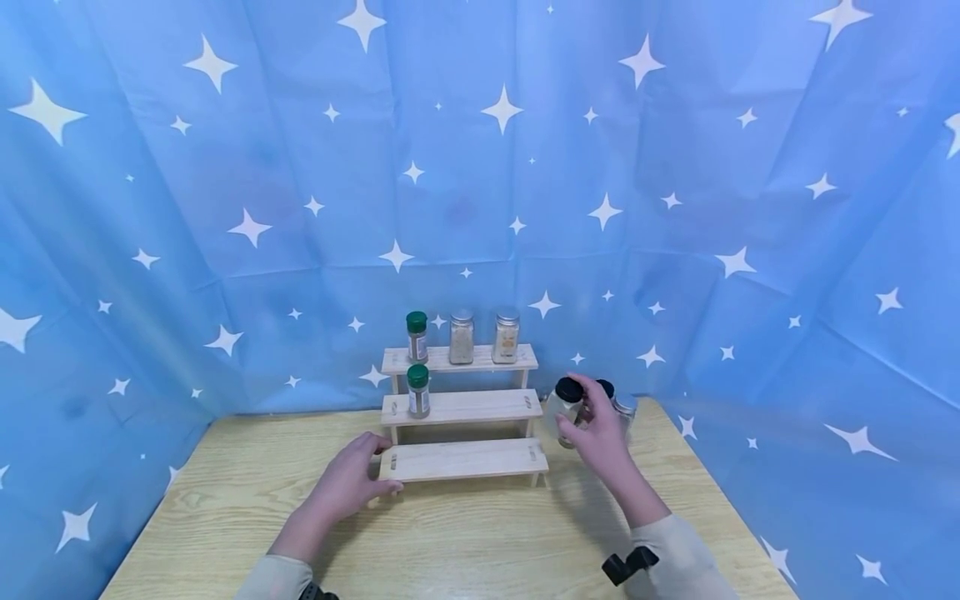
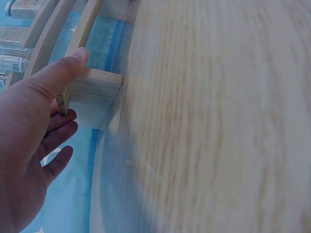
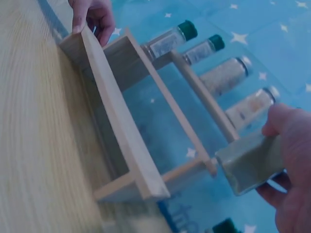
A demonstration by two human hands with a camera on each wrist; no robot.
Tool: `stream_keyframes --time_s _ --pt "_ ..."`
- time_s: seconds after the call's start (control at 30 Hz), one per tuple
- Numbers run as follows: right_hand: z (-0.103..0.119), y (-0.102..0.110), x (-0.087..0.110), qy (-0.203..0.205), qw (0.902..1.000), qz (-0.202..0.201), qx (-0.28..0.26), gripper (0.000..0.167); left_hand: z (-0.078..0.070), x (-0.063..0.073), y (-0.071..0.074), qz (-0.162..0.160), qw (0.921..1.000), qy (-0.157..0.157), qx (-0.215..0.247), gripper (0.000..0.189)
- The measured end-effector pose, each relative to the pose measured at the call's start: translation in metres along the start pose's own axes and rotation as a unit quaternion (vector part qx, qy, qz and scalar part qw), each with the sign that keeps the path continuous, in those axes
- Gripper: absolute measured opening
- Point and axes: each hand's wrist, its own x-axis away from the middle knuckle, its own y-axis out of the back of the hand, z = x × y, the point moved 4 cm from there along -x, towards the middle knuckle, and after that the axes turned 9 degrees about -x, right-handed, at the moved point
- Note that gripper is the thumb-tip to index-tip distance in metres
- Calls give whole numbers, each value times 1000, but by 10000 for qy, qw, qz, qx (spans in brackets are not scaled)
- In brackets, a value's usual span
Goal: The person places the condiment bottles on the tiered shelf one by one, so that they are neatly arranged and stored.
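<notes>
At the left end of the lowest step of a three-tier wooden spice rack (image 1: 465, 461), my left hand (image 1: 347, 485) grips the board. In the left wrist view its thumb (image 2: 73, 63) lies over the board and the fingertips sit on the other side. My right hand (image 1: 606, 437) holds a glass spice jar (image 3: 250, 162) with a black lid (image 1: 569, 389), just right of the rack. The thumb and fingers go round the jar's sides. Two green-capped jars, one on the top step (image 1: 417, 343) and one on the middle step (image 1: 418, 398), stand at the left.
Two silver-lidded jars, one mid-step (image 1: 462, 340) and one further right (image 1: 506, 338), stand on the top tier. Behind my right hand are another black-lidded jar (image 1: 606, 387) and a silver-lidded jar (image 1: 626, 408). A blue starred curtain (image 1: 465, 208) hangs behind the wooden table (image 1: 465, 542).
</notes>
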Motion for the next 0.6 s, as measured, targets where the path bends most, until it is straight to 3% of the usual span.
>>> stream_keyframes --time_s 0.23,0.6 --pt "8 -22 -18 101 9987 463 -200 71 1 0 0 -12 10000 12 -19 72" --pt "12 -50 -43 -102 9931 1081 -437 73 2 -2 -2 -15 10000 46 -27 73"
